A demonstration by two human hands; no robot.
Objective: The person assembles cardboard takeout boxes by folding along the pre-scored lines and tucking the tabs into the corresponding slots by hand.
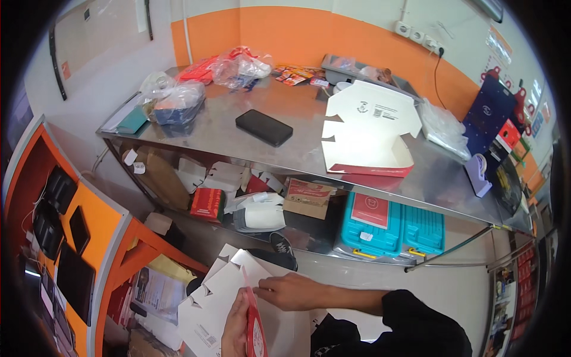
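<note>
A partly folded cardboard box, white inside with a red side panel, is held low in front of me, with notched flaps along its left edge. My left hand is closed round the red side panel. Against the top end of that panel, the curled fingers of my right hand pinch the cardboard; the fingertips are partly hidden. On the steel table, a similar box stands with its white lid raised and its red front toward me. A black phone-like slab lies left of it.
Plastic bags and sachets sit along the table's back. A grey tray, a wrapped pack and a tape dispenser are rightward. Turquoise bins stand below. An orange counter bounds the left side.
</note>
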